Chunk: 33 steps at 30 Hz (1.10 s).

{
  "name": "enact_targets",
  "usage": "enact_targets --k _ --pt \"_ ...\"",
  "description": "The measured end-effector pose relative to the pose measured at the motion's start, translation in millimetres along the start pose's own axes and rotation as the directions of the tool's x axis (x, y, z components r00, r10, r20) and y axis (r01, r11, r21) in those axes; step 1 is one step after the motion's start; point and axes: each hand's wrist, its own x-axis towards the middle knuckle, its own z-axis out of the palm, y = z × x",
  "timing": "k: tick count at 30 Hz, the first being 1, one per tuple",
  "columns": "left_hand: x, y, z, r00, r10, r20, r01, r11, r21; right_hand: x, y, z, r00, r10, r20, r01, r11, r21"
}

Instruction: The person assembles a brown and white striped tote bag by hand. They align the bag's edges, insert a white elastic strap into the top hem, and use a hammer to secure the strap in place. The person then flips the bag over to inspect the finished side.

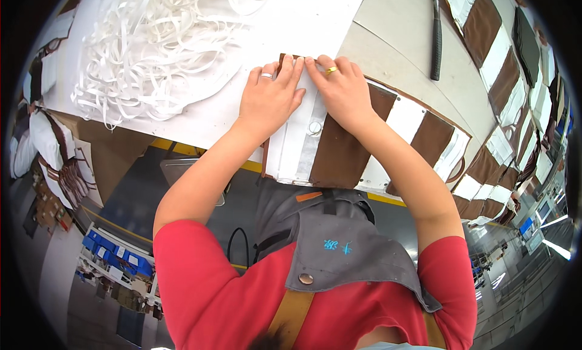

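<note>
A flat brown-and-white striped panel [342, 151] with a brown edge lies along the near side of the worktable. Both of my hands rest on its far left part, close together. My left hand [268, 100] has its fingers stretched toward the far edge, thumb out to the side, and wears a pale ring. Beside it, my right hand [345, 96] lies with extended fingers at that same edge; a gold-coloured ring is on one finger, and its thumb is not clearly visible. The fingertips touch near a small brown strip at the panel's top. Whatever lies under my fingers is hidden.
A tangled heap of white tape [157, 53] covers the far left of the white tabletop [212, 128]. A black-handled tool [436, 50] lies far right, near more striped panels [503, 77]. Blue bins [118, 253] stand on a shelf at the lower left.
</note>
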Motion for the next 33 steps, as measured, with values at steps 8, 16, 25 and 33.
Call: enact_targets --k 8,16,25,33 --pt "8 5 -9 0.992 -0.053 0.113 0.048 0.998 0.043 -8 10 -3 0.956 0.29 -0.043 -0.252 0.887 0.387" --pt "1 13 -9 0.999 -0.033 0.0 0.033 0.999 -0.018 -11 21 -4 0.976 0.213 -0.038 -0.171 0.868 0.466" --pt "4 15 -2 0.999 -0.017 0.044 0.018 1.0 -0.016 -10 12 -7 0.999 0.018 0.048 -0.018 1.0 0.003" --pt "13 22 -10 0.996 0.026 0.083 -0.029 0.999 0.042 -32 32 -21 0.949 0.314 -0.023 -0.275 0.864 0.421"
